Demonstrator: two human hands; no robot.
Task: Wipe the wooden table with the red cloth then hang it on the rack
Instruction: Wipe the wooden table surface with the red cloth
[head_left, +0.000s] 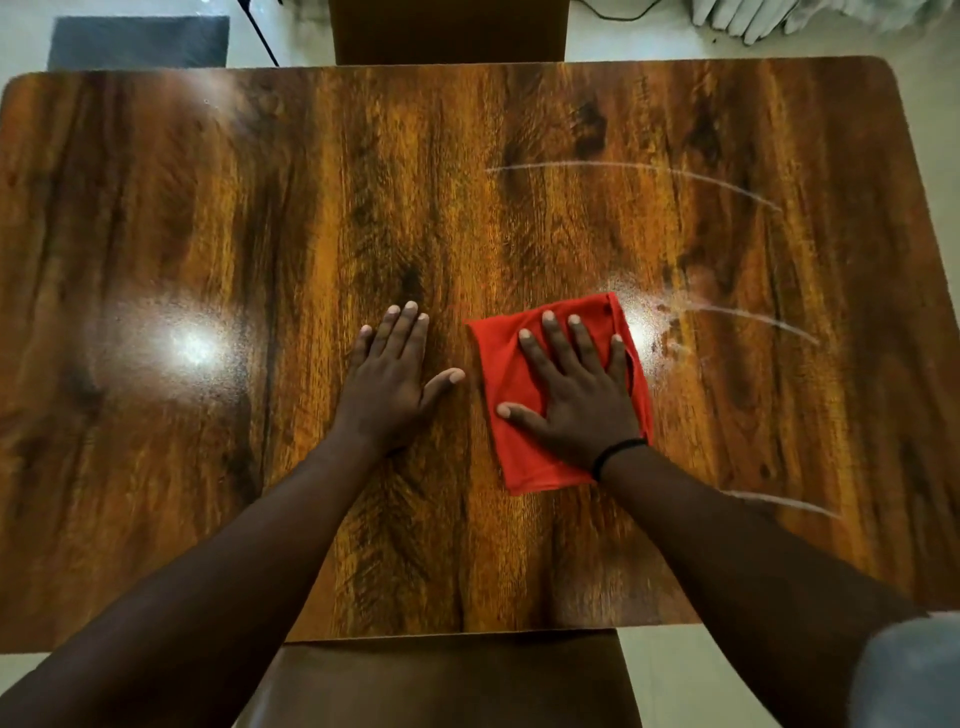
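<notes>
Here my right hand (574, 395) lies flat, fingers spread, pressing the red cloth (511, 441) onto the wooden worktop (260, 234) right of centre. Just beside it my left hand (392, 376) rests open-palmed on bare wood. Beyond, pale curved streaks (649, 169) mark the worktop's right side.

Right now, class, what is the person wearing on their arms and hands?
Both forearms are bare, with no sleeves in view. The left hand wears nothing. The right hand has a thin black band around its wrist. No gloves, rings or watch show.
</notes>
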